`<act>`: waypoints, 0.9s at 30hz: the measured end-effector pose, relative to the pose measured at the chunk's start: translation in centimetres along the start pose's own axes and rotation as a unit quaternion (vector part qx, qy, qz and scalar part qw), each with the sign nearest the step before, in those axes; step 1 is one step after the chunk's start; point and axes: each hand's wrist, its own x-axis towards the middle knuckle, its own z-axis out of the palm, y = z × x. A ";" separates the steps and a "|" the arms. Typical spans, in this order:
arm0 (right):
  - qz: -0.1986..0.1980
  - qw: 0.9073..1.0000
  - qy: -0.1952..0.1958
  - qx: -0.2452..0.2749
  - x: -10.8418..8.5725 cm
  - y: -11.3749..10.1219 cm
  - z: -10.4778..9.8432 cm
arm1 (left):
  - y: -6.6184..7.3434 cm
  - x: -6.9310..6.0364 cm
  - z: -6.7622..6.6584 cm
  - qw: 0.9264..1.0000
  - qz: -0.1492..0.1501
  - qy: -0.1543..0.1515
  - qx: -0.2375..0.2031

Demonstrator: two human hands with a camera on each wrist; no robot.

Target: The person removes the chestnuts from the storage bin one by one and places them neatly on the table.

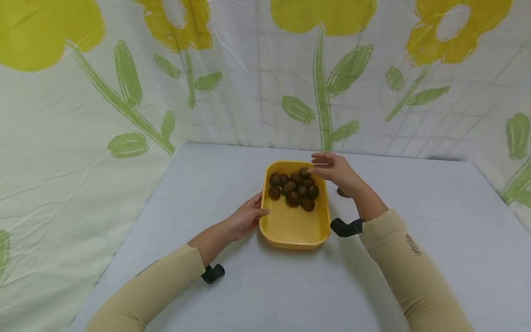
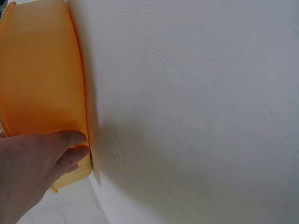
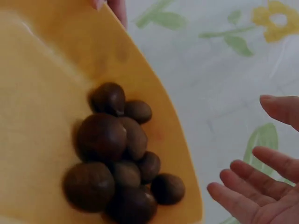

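A yellow plastic tray [image 1: 290, 230] with rounded corners stands on the table, its far half holding several dark brown chestnuts [image 1: 292, 198]. My left hand [image 1: 248, 217] grips the tray's left wall, thumb over the rim; the left wrist view has the fingers [image 2: 70, 137] against the outside of the wall, low near the table. By the far right corner of the tray is my right hand [image 1: 333, 171], fingers spread and nothing held. The right wrist view puts that hand [image 3: 266, 191] apart from the rim, beside the chestnuts [image 3: 102, 139].
A dark brown chestnut [image 1: 343, 192] lies on the white table [image 1: 199, 184] right of the tray, partly hidden by the right wrist. Black wrist cameras [image 1: 346, 228] stick out from both sleeves. A flower-printed curtain [image 1: 249, 92] hangs behind the table.
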 end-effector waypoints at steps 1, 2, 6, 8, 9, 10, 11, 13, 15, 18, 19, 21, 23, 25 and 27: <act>0.005 1.000 -0.012 0.001 0.1 0.0 0.3 | 0.0 0.0 0.0 1.000 -0.001 0.000 0.000; 0.010 1.000 -0.024 0.006 0.2 0.1 0.6 | 0.0 0.0 0.0 1.000 -0.001 0.000 0.000; 0.028 0.998 -0.054 0.021 0.7 0.1 1.9 | 0.0 0.2 0.0 1.000 -0.004 0.005 -0.004; 0.034 0.997 -0.062 0.025 0.9 0.1 2.5 | 0.0 0.2 -0.1 1.000 -0.004 0.009 -0.005; 0.037 0.997 -0.065 0.025 1.0 0.1 2.7 | 0.0 0.2 -0.1 1.000 -0.006 0.010 -0.004; 0.041 0.996 -0.068 0.027 1.1 0.1 3.0 | 0.0 0.2 -0.1 1.000 -0.007 0.011 -0.004; 0.043 0.996 -0.072 0.027 1.2 0.1 3.2 | 0.0 0.2 -0.1 1.000 -0.007 0.010 -0.004; 0.051 0.995 -0.076 0.027 1.4 0.2 3.7 | 0.0 0.1 -0.1 1.000 -0.007 0.009 -0.004; 0.059 0.995 -0.074 0.025 1.6 0.3 4.1 | 0.0 0.0 -0.1 1.000 -0.006 0.007 -0.004; 0.064 0.996 -0.069 0.011 1.9 0.6 4.6 | 0.1 0.0 -0.1 1.000 -0.002 0.004 -0.006; 0.067 0.996 -0.066 0.006 2.0 0.6 4.7 | 0.1 0.0 -0.1 1.000 -0.002 0.003 -0.006; 0.075 0.995 -0.062 -0.009 2.1 0.7 5.0 | 0.0 0.0 -0.1 1.000 -0.002 0.002 -0.006; 0.084 0.994 -0.060 -0.026 2.3 0.8 5.3 | 0.0 0.0 -0.1 1.000 -0.003 0.001 -0.006; 0.089 0.994 -0.055 -0.042 2.3 0.7 5.6 | 0.1 -0.1 -0.1 1.000 -0.002 0.000 -0.004; 0.092 0.993 -0.053 -0.059 2.5 0.7 6.0 | 0.1 -0.1 -0.1 1.000 -0.001 -0.001 -0.005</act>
